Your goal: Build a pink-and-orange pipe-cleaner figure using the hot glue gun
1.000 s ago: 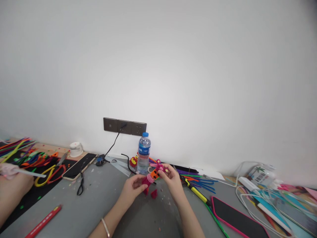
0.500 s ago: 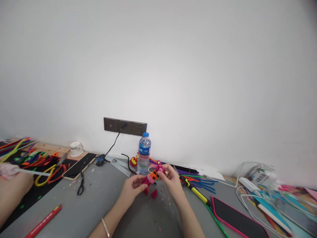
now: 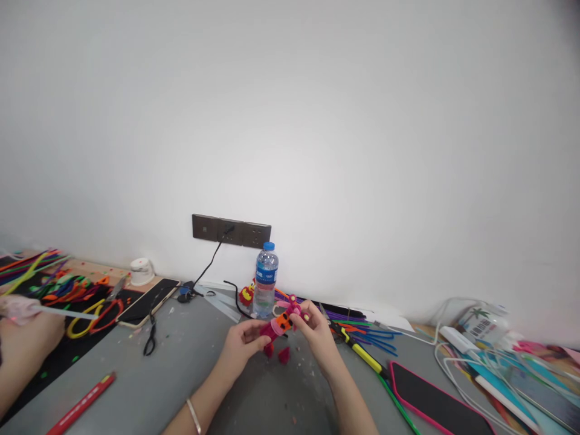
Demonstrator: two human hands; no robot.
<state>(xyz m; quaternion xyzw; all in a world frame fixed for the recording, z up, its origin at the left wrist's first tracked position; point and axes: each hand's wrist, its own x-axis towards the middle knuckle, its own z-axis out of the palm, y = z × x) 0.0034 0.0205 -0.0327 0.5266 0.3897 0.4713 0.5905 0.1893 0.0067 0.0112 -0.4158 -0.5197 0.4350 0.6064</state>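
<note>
A small figure [image 3: 281,323] twisted from pipe cleaners is held just above the worktop [image 3: 181,386], between the two hands. Its lower pink end is pinched between the thumb and curled fingers of the left hand [image 3: 242,344]. Its upper end, where small pink loops stand out, is gripped by the fingertips of the right hand [image 3: 317,335]. Both hands are closed on it, and neither palm is laid flat.

The work seems well along: a pink body is wound, an orange band with dark marks is set round the middle, and loops are formed at the top. Two red bits [image 3: 283,355] lie loose on the worktop directly below the hands and are judged not yet joined on. Whether more is needed at the top cannot be told.

Room is tight beyond the hands, where a water bottle [image 3: 265,281] stands upright and near. To the right, a yellow-handled tool [image 3: 360,355], loose pipe cleaners [image 3: 367,333] and a pink-cased phone [image 3: 430,402] are spread. To the left, bare grey surface is left as far as the black scissors [image 3: 149,338]. Another person's hand [image 3: 27,338] is at work well apart, further left.
</note>
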